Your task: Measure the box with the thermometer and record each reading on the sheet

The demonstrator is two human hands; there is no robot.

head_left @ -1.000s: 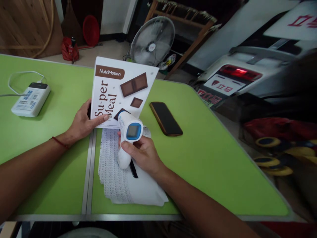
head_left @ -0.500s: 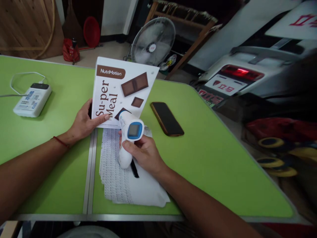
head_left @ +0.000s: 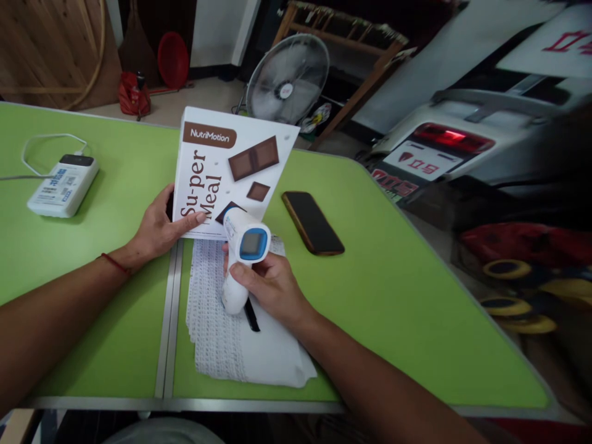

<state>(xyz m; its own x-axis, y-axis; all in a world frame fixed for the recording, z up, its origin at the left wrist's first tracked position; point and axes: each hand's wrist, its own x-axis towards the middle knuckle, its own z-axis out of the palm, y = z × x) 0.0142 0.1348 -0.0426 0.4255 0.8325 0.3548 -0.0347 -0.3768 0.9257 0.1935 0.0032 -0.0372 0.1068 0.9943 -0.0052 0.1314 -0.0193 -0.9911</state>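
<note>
My left hand grips the lower left edge of a white "NutriMotion Su-per Meal" box printed with chocolate pieces and holds it upright on the green table. My right hand is wrapped around the handle of a white and blue handheld scanner gun, whose nose points at the box's lower front. Under the right hand lies a stack of white printed sheets with a black pen on it.
A dark phone lies face down to the right of the box. A white power bank with a white cable sits at the far left. A floor fan and a car's rear stand beyond the table.
</note>
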